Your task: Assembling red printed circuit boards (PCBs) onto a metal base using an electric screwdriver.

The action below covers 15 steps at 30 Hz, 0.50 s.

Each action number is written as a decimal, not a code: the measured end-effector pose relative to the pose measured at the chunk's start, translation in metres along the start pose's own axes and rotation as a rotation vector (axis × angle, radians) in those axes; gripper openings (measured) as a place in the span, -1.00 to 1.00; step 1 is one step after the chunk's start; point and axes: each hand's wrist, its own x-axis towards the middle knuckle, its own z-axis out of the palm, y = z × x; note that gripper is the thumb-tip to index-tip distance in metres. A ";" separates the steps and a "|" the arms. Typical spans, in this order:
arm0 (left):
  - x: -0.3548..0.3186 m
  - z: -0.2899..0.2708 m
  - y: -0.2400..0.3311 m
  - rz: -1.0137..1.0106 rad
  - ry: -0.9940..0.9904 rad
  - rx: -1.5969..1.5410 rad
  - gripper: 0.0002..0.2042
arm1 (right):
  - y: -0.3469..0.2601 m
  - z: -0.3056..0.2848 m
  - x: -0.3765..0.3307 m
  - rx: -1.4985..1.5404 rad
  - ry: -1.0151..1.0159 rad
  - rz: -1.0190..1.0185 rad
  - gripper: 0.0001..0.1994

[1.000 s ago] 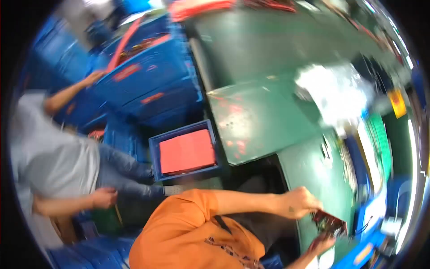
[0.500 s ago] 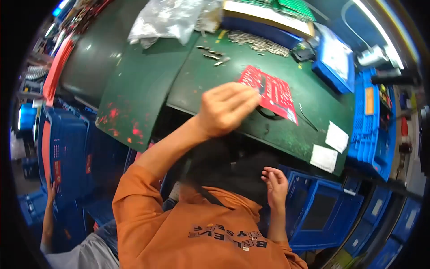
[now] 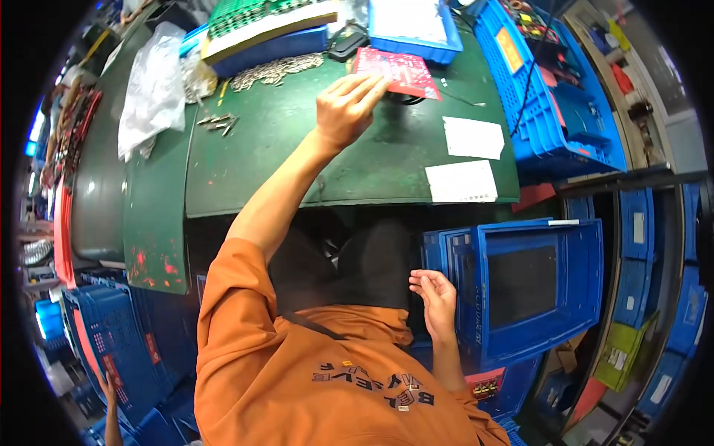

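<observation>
On the green table [image 3: 297,149], left hand [image 3: 343,111] touches red circuit board [image 3: 398,70].

We have a single head-worn fisheye view, looking steeply down from above onto the green tabletop [image 3: 297,149] ahead and onto an orange-shirted torso [image 3: 297,372] at the lower edge. It sits near the body, and straight edges bow toward the dark round rim.

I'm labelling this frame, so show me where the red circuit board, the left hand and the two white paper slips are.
red circuit board [image 3: 401,70], head view, its bare middle.
left hand [image 3: 343,111], head view, back of the hand.
white paper slips [image 3: 473,137], head view, middle of the upper slip.
</observation>
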 end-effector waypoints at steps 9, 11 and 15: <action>-0.054 -0.007 0.037 -0.056 -0.186 -0.098 -0.69 | 0.027 -0.015 -0.009 0.046 -0.020 0.083 -0.85; -0.071 -0.015 0.040 -0.090 -0.246 -0.132 -0.69 | 0.028 -0.012 -0.010 0.023 -0.050 0.083 -0.85; -0.066 -0.018 0.055 -0.176 -0.369 -0.239 -0.62 | 0.015 -0.025 -0.032 -0.011 -0.001 0.042 -0.84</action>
